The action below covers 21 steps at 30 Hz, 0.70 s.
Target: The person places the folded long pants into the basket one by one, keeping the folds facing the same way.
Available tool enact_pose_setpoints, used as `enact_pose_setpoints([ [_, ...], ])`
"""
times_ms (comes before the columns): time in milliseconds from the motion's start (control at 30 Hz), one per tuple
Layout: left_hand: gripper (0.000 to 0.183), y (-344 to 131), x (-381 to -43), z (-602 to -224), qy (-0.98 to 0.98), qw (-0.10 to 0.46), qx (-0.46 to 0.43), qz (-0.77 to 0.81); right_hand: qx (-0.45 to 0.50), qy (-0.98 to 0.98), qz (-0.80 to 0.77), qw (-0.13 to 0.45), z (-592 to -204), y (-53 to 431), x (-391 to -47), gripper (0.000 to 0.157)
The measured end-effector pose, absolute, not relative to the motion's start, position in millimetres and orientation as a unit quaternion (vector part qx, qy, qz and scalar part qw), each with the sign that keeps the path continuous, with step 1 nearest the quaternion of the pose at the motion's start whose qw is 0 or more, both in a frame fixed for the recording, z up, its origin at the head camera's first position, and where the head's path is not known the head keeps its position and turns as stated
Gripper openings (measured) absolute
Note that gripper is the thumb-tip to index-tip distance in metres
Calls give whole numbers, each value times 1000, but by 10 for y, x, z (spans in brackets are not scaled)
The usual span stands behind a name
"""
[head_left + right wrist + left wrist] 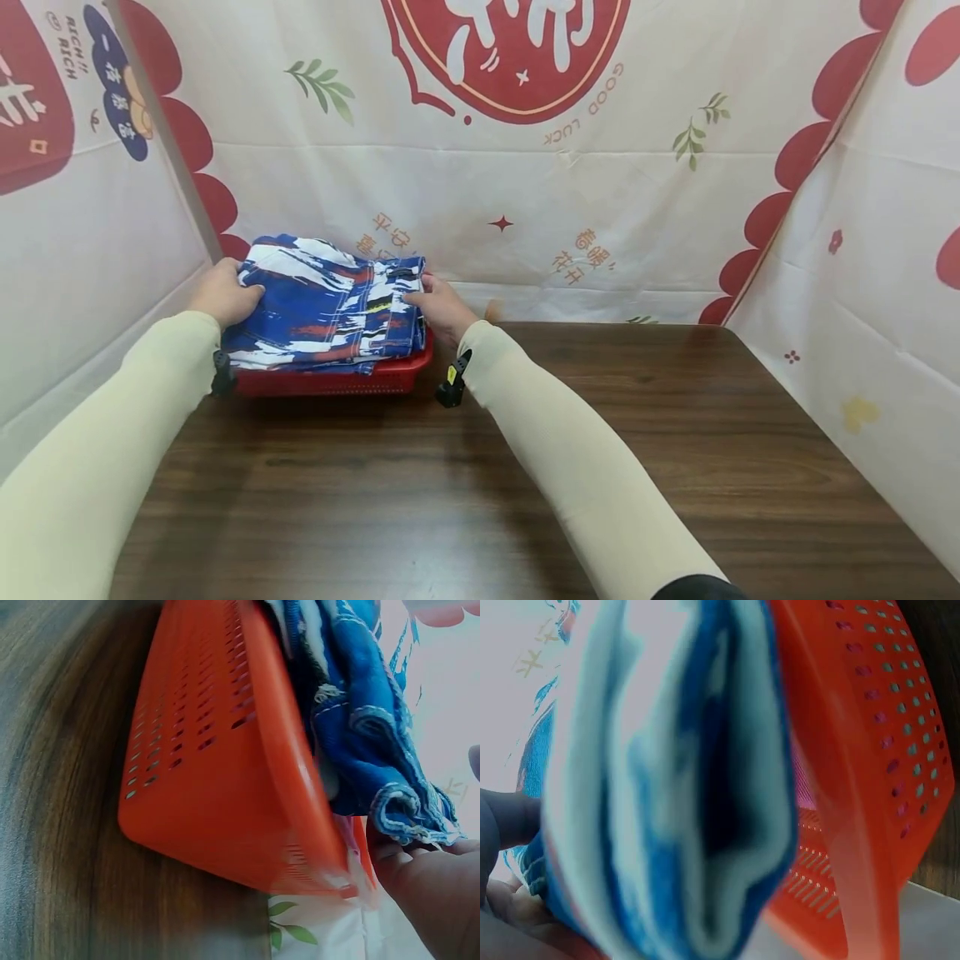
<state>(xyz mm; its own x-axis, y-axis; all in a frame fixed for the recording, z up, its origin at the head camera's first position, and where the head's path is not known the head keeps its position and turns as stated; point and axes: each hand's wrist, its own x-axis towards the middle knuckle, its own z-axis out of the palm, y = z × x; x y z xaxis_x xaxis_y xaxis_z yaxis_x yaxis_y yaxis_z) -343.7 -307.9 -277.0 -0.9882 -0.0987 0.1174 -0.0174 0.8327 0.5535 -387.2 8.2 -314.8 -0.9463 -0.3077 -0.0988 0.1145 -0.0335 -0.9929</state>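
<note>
A folded pair of blue denim pants (322, 304), splashed with white, red and yellow, lies over the top of a red plastic basket (322, 383). My left hand (225, 293) grips the left edge of the fold, thumb on top and fingers beneath. At the right edge, by the waistband, my right hand (442, 310) pinches the cloth with the thumb above. In the left wrist view, the folded layers of the pants (675, 780) show close up beside the basket's rim (832, 750). The right wrist view has the stitched corner of the pants (367, 742) over the rim.
The basket stands on a dark wood-grain table (600, 450), at its far left part. A printed white cloth (525, 217) hangs behind and along both sides. Some pink material (802, 776) shows inside the basket, its kind unclear.
</note>
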Motion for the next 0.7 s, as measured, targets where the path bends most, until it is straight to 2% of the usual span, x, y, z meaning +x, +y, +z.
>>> enact_pose_setpoints([
  [267, 57, -3032, -3561, -2863, -955, 57, 48, -287, -76, 701, -690, 161, -3181, 110, -3886, 64],
  [400, 59, -3066, -3609, -2949, -959, 44, 50, -275, -72, 715, -677, 158, -3183, 130, -3880, 60],
  [567, 64, -3091, -3617, -3012, -969, -3, 60, -241, -59, 778, -620, 85, -3219, 167, -3881, 42],
  [700, 68, -3114, -3611, -3014, -970, -45, 58, -230, -32, 813, -581, 36, -3269, 226, -3861, 39],
])
